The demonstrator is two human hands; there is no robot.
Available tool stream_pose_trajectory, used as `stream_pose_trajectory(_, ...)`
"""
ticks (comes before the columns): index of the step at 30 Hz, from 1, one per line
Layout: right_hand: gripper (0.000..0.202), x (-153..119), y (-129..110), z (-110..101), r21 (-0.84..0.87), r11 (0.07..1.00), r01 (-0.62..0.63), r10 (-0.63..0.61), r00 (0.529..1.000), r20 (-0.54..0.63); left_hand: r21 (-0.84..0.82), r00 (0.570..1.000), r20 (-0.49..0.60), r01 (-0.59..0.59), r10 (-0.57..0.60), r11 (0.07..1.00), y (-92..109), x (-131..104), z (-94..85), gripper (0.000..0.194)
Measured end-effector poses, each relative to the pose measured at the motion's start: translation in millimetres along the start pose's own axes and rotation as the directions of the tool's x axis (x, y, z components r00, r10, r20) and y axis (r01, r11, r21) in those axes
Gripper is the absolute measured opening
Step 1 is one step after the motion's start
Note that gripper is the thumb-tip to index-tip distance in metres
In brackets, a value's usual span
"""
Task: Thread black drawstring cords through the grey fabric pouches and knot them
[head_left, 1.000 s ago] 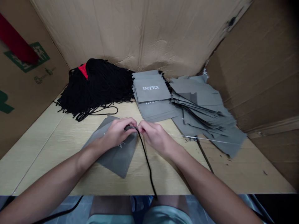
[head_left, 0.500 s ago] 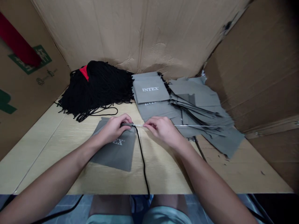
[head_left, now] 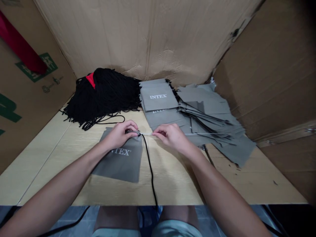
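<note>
My left hand (head_left: 123,133) pinches the top edge of a grey fabric bag (head_left: 120,164) printed with white INTEX lettering, which lies flat on the table. From the bag's top right corner a black cord (head_left: 150,169) runs down over the table's front edge. My right hand (head_left: 170,136) is closed on a thin, pale threading rod (head_left: 195,134); one end meets the bag's corner at my left fingertips, the other sticks out to the right over the grey pile. How the cord joins the rod is too small to tell.
A heap of black cords (head_left: 106,95) with a red tie lies at the back left. Stacked INTEX bags (head_left: 160,97) sit at the back centre, beside a loose pile of grey bags (head_left: 217,108). Cardboard walls (head_left: 123,33) surround the wooden table (head_left: 177,184).
The bag's top edge has shifted slightly under my left fingers, and more of its lettering shows. My right hand stays nearly in place on the rod. The view has tilted a little.
</note>
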State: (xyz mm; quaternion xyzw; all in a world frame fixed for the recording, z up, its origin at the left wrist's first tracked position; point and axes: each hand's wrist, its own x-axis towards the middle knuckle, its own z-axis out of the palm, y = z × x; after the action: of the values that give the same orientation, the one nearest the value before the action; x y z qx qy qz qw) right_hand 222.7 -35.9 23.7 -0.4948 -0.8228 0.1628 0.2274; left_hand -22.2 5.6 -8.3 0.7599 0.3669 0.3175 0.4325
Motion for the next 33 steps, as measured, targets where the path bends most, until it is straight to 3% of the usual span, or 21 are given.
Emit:
stream_pose_trajectory(7, 0.022, -2, -5, 6, -0.05, 0.996, 0.068, -0.07, 0.997, -0.026, -0.08, 1.0, 0.012, 0.003, -0.002, 0.997, -3, 0, 3.8, 0.014)
stream_pose_trajectory(13, 0.017, -1, -5, 5, 0.066, 0.992, 0.108, -0.105, 0.994, -0.039, -0.08, 1.0, 0.003, -0.022, 0.022, 0.997, 2, -1, 3.4, 0.016)
stream_pose_trajectory(20, 0.018, -1, -7, 5, 0.051, 0.994, 0.098, -0.096, 0.995, -0.035, 0.169, 0.993, 0.045, -0.112, 0.106, 0.979, 14, -6, 3.2, 0.013)
stream_pose_trajectory(26, 0.018, -1, -13, 11, 0.136, 0.989, -0.052, 0.052, 0.999, 0.001, 0.288, 0.988, -0.007, -0.145, 0.154, 0.946, 19, -7, 1.3, 0.009)
stream_pose_trajectory(33, 0.023, -3, -27, 18, -0.081, 0.993, 0.08, -0.081, 0.997, -0.001, 0.352, 0.974, 0.082, -0.226, 0.21, 0.908, 15, -10, 12.8, 0.006)
